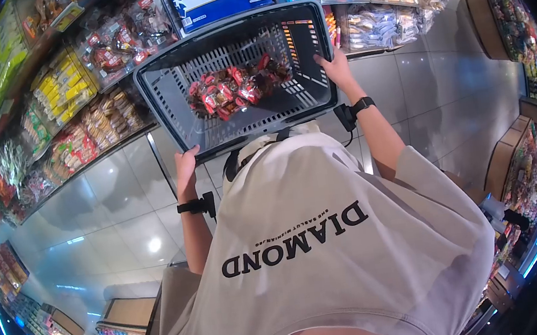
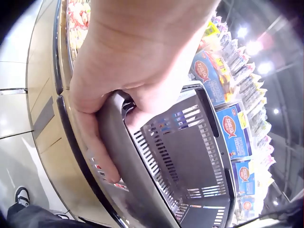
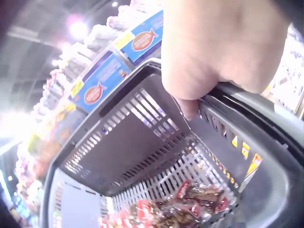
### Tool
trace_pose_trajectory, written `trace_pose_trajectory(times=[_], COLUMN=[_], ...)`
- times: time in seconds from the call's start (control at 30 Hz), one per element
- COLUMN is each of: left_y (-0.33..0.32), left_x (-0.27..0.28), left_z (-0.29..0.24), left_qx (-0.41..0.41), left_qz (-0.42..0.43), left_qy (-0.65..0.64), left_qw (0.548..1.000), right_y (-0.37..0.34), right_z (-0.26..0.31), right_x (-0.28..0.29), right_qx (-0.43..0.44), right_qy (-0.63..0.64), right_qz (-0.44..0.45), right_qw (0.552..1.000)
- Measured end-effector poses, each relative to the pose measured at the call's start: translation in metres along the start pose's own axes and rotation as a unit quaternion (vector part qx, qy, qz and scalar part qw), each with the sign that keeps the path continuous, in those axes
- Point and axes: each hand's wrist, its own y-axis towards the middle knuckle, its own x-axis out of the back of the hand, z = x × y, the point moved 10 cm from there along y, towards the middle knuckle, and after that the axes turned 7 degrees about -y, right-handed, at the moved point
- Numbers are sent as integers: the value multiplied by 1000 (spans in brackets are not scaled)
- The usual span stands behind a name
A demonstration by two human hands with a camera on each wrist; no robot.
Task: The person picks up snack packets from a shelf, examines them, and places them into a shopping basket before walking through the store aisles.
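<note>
A dark grey shopping basket (image 1: 232,24) with slotted walls is held out in front of the person's body. Red and brown shiny wrapped packets (image 1: 233,92) lie in a pile on its bottom; the right wrist view shows these packets (image 3: 166,209) close up in clear wrappers. My left hand (image 1: 187,170) grips the rim at the near left corner. In the left wrist view, fingers of the left hand (image 2: 137,57) curl over that rim. On the opposite side, my right hand (image 1: 337,70) holds the right rim, its thumb reaching inside the basket.
Sloped shelves of bagged snacks run along the far and left sides, with yellow packets (image 1: 64,88) among them. A blue and white box (image 1: 220,1) stands just beyond the basket. Tiled floor (image 1: 398,86) shows at both sides, and more display stands (image 1: 498,29) are to the right.
</note>
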Motion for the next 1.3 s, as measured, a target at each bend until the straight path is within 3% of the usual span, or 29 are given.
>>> trace_pose_trajectory(times=[0.13, 0.27, 0.4, 0.47, 0.53, 0.57, 0.6, 0.63, 0.67, 0.73, 0.8, 0.87, 0.93, 1.0, 1.1, 1.13, 1.2, 1.3], left_y=[-7, -13, -15, -15, -15, -16, -19, -24, -25, -22, -26, -24, -12, -13, -3, 1, -18, -8], left_x=[-6, -10, -5, -8, -3, -2, -3, -6, -6, -7, -14, -11, -4, -4, 11, 12, -6, 6], left_z=[-20, -42, -45, -49, -33, -33, -36, -37, -38, -37, -42, -39, -34, -28, -24, -16, -53, -31], left_qx=[-34, -30, -4, -5, 62, 70, 80, 103, 104, 101, 102, 103, 73, 105, 63, 66, 75, 102], left_qz=[21, 22, 15, 8, -9, -17, -24, -28, -31, -14, -2, 6, 13, 7, 2, 3, 11, 30], left_qy=[-10, -2, 15, 25, -8, 1, 10, -11, -12, -19, -32, -44, -23, -32, -20, -42, -29, -33], left_qw=[999, 999, 1000, 1000, 998, 997, 996, 994, 994, 995, 994, 994, 997, 994, 998, 997, 997, 994], right_y=[3, 15, 7, 11, 0, -15, -39, -39, -20, 3, 25, 41, 40, 43, 50, 57, 49, 51], right_z=[16, 14, 22, 20, 47, 100, 142, 151, 121, 70, 9, -13, -15, -16, -25, -22, -20, -12], right_x=[6, 12, 8, 9, 19, 52, 73, 62, 28, -43, -121, -167, -176, -183, -186, -168, -162, -162], right_qx=[56, 45, -7, 32, 38, 139, 235, 274, 176, -3, -74, -5, 41, 105, 24, 12, -40, -17], right_qy=[7, -8, -34, -28, -47, -113, -176, -153, -13, 63, -143, -294, -289, -393, -327, -337, -327, -279], right_qz=[-33, -42, 34, 0, -37, -175, -304, -258, -102, 76, 209, 171, 154, 91, 129, 105, 142, 159], right_qw=[998, 998, 999, 999, 997, 968, 906, 914, 979, 995, 965, 940, 944, 909, 936, 936, 933, 947])
